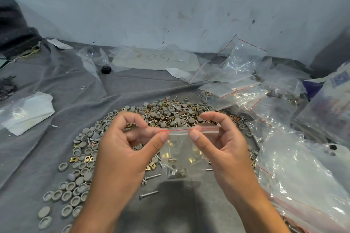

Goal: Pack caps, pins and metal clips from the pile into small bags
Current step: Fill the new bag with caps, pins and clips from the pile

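Sealing one bag (181, 155): left hand (121, 149) and right hand (225, 147) each pinch its red zip strip above the pile (170, 113), contents already inside. Filled bags (251, 98) lie right; judging by the pile, most remains unpacked.

Left hand (121, 149) and right hand (225, 147) raised side by side, palms facing inward. Thumb and forefinger of each pinched together; remaining fingers loosely curled.
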A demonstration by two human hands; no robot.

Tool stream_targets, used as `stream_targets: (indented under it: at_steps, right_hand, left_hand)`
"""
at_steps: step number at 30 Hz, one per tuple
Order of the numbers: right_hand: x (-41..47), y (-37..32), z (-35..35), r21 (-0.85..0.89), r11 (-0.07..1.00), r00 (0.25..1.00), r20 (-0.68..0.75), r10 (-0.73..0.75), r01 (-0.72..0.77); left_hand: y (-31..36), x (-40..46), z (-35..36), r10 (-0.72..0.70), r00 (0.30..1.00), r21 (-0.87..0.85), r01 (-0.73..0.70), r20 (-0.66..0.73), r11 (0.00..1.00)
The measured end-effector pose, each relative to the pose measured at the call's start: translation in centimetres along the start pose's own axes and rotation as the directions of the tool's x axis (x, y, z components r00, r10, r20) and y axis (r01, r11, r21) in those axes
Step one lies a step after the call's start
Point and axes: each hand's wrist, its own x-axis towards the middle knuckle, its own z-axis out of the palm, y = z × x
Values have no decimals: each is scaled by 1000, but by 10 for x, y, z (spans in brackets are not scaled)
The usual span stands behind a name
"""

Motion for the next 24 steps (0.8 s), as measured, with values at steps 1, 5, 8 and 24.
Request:
stream_targets:
  at_steps: [1,5,8,24]
  right_hand:
    - [0,0,0,-7,1000,1000,18,14,-14]
    - [0,-2,2,-28,999,998,54,42,-41]
    - [-1,-2,3,-52,998,998,57,40,-37]
    - [-2,3,5,-114,993,997,77,0,9]
  left_hand:
    - [-1,0,0,11,1000,8,-11,4,1000]
    - [-3,0,1,30,999,52,-32,35,998]
    - [-4,-1,0,21,998,83,-26,57,996]
    - [-4,-3,3,22,990,229,-54,137,972]
